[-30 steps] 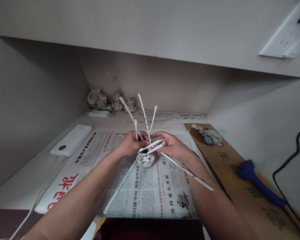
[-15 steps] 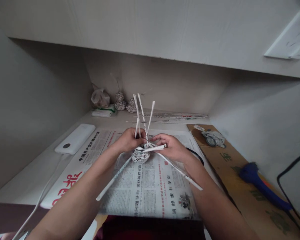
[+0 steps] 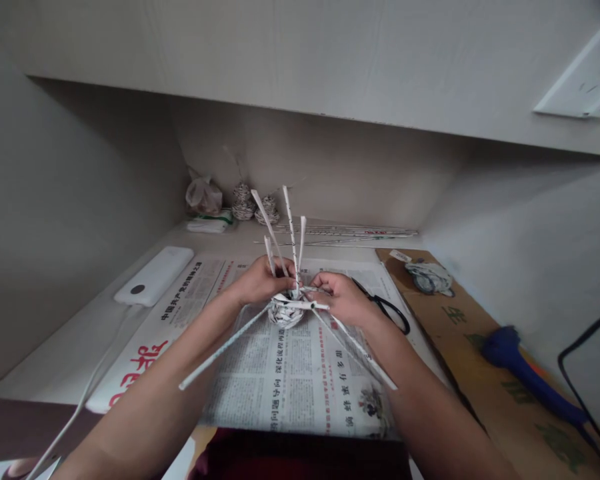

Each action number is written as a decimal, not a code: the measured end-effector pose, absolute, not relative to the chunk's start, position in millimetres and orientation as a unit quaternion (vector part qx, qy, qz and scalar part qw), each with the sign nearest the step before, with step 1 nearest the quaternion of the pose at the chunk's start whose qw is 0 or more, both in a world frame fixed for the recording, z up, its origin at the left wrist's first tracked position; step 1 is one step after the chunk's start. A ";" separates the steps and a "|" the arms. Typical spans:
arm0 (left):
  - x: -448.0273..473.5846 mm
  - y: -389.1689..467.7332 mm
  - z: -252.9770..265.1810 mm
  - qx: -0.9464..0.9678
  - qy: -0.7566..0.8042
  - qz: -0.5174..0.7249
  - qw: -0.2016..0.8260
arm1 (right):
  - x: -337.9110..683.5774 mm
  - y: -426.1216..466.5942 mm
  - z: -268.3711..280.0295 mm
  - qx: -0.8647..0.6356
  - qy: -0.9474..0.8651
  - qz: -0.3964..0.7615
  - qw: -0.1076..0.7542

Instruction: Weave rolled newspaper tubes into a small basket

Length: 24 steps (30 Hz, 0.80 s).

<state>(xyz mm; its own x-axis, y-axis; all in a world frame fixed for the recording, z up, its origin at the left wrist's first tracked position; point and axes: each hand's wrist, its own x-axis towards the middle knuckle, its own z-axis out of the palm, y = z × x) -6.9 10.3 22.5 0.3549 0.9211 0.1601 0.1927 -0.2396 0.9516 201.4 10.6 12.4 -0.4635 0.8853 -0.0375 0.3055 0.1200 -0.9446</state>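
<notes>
Head view: shows one woven paper ball [image 3: 286, 316] over one newspaper [image 3: 300, 393], gripped in curled left hand [image 3: 266, 280]; one paper strip [image 3: 310, 289] pinched in nearly closed right hand [image 3: 345, 297]; four upright strips [image 3: 291, 220]; two woven gourds [image 3: 243, 203] farther back. Shows leftmost tall strip [image 3: 267, 217] more tilted than before.

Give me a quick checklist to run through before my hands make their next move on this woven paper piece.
1. Left hand holding the raised strips: ok, fingers at their base.
2. Right hand gripping a strip: cannot tell, contact is too small to see.
3. Newspaper under the woven piece: ok.
4. Weave tight: cannot tell.
5. Black-handled tool fully visible: not ok, partly hidden by the right hand.
6. Blue tool off the newspaper: ok, on cardboard.
</notes>
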 end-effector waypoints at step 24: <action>-9.1 19.0 14.3 0.618 0.497 0.439 0.423 | 222.3 29.0 7.1 -0.563 -0.799 -0.013 0.211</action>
<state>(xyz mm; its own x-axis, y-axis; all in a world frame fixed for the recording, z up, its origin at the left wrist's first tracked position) -9.1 19.0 14.3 0.1205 0.9852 0.1219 0.2423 -0.1483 0.9588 222.3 29.0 7.1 -0.2756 0.8942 0.3527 0.9055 0.3646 -0.2169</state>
